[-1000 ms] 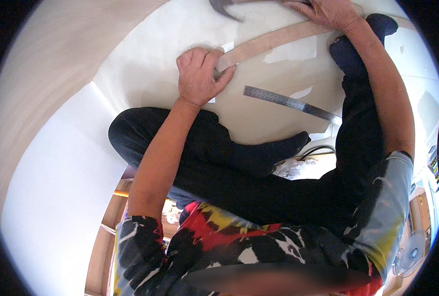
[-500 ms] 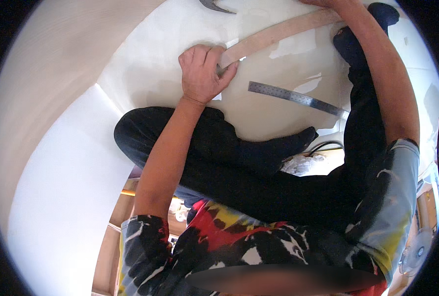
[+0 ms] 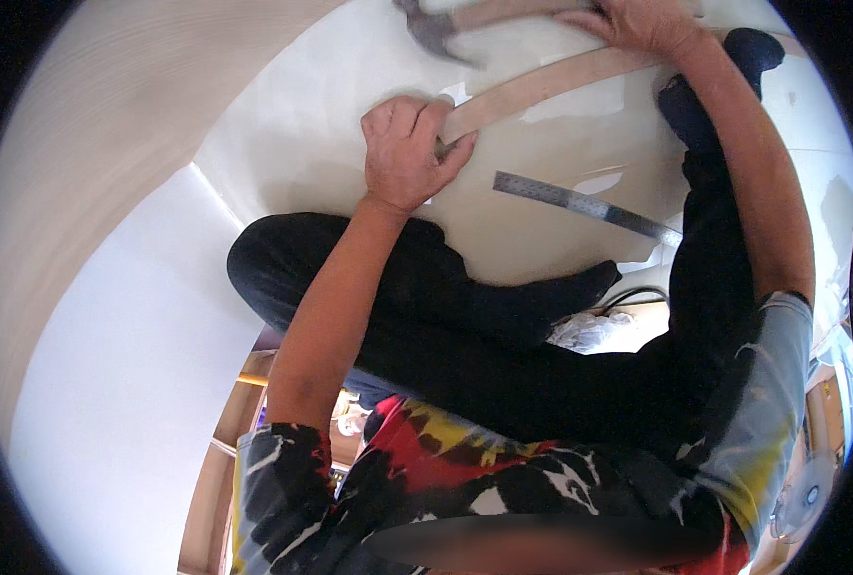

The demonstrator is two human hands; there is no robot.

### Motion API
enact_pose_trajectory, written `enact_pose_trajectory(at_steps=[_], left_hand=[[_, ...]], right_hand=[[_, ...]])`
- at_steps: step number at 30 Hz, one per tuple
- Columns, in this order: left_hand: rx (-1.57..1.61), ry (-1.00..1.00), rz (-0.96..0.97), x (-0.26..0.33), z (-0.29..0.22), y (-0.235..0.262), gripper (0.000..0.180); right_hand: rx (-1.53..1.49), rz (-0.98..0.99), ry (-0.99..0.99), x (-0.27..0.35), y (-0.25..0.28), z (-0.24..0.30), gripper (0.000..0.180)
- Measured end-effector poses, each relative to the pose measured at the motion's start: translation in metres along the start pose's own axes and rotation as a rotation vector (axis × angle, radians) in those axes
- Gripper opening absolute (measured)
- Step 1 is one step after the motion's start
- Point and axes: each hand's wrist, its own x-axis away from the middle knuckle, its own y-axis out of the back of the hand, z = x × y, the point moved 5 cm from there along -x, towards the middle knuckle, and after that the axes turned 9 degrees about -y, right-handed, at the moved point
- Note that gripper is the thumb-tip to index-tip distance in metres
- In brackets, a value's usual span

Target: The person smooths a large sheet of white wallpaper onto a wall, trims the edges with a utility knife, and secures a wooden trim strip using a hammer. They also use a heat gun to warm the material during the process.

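My left hand [image 3: 405,153] is closed round the near end of a long, thin wooden strip [image 3: 541,86], thumb on one side and curled fingers on the other. The strip slants up to the right across the pale surface and passes under my right forearm. My right hand [image 3: 645,27], at the top edge, is wrapped round the wooden handle of a claw hammer [image 3: 503,13]. The dark hammer head, slightly blurred, is above and right of my left hand. A steel ruler [image 3: 584,206] lies below the strip, its right end against my dark trouser leg.
My bent legs [image 3: 503,316] in dark trousers frame the pale, patchy work surface [image 3: 532,240]. A curved light wall [image 3: 110,144] rises at the left beside a white panel [image 3: 120,364]. Crumpled clear plastic [image 3: 589,331] and a black cable [image 3: 642,292] lie below my foot.
The hammer and my right hand have come lower into view, showing more of the handle. My left hand stays on the strip. The whole scene has shifted slightly down and right.
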Motion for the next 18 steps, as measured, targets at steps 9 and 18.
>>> enact_pose_trajectory(at_steps=[9,18], left_hand=[[-0.013,0.009,0.012,-0.003,-0.003,0.002,0.044],[-0.040,0.015,0.025,0.001,0.000,0.003,0.045]], right_hand=[[-0.016,-0.159,0.076,0.004,-0.011,-0.010,0.046],[-0.046,-0.060,0.131,0.007,-0.014,-0.026,0.048]])
